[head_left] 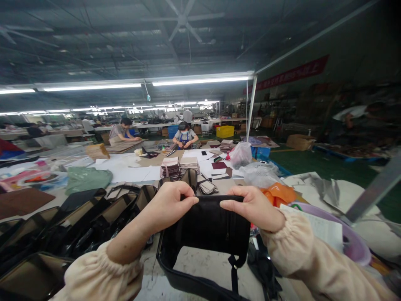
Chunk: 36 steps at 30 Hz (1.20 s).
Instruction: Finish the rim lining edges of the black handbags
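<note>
I hold a black bag (208, 228) up in front of me over the table, its strap (194, 280) looping down below it. My left hand (169, 205) is closed on the bag's top edge at the left, fingers curled over the rim. At the right of that same edge, my right hand (250, 207) pinches the rim. Both wrists wear cream elastic sleeve covers.
A row of open black bags (78, 221) lies on the left. Stacks of cut pieces (178, 165), white sheets and plastic bags (241, 154) cover the table. A purple basin (354, 242) with paper sits right. Two other people work at the far end.
</note>
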Motion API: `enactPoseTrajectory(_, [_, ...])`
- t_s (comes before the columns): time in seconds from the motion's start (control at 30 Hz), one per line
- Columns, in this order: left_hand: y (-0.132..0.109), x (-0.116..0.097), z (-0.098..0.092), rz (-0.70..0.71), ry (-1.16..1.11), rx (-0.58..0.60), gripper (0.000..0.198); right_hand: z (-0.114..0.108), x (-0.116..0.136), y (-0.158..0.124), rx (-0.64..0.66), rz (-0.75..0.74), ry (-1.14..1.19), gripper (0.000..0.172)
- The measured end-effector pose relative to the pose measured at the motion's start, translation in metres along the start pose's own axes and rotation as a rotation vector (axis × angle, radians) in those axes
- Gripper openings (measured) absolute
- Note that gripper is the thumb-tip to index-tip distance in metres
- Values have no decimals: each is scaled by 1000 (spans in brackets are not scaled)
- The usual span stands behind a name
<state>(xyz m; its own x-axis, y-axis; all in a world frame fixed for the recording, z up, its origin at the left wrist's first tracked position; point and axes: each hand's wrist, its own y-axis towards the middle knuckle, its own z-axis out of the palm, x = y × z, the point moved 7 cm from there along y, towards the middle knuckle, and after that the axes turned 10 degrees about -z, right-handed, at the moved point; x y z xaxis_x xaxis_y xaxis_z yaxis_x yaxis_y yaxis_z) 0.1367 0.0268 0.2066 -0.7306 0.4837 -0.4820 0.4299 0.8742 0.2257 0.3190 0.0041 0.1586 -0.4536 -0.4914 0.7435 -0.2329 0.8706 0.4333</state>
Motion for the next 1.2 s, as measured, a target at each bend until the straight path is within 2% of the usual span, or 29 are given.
enactPoseTrajectory(0.2, [-7,-4,5,45,-17,-12,16,-1,5,-9,-24,-45,-84,24])
enactPoseTrajectory(0.47, [-16,-10,10,104,-26,-53,20,0,8,-18,-23,-89,-46,24])
enactPoseTrajectory(0.6, [-18,-6,22,139,-34,-99,20,3,2,-22,-33,-125,-74,22])
enactPoseTrajectory(0.67, [-19,5,39,154,-46,-113,20,11,-12,-28,-40,-126,-115,23])
enactPoseTrajectory(0.73, [-21,23,67,161,-64,-97,20,27,-36,-38,-33,-116,-147,23])
enactPoseTrajectory(0.9, [-32,80,161,110,-59,-2,19,80,-118,-76,-19,-59,-222,24])
enactPoseTrajectory(1.0, [-40,103,207,83,-72,41,19,109,-159,-99,8,-5,-244,24])
enactPoseTrajectory(1.1, [-43,115,234,71,-71,84,19,125,-184,-115,38,52,-270,25])
enactPoseTrajectory(1.2, [-39,122,246,63,-62,122,16,130,-196,-120,104,90,-307,25])
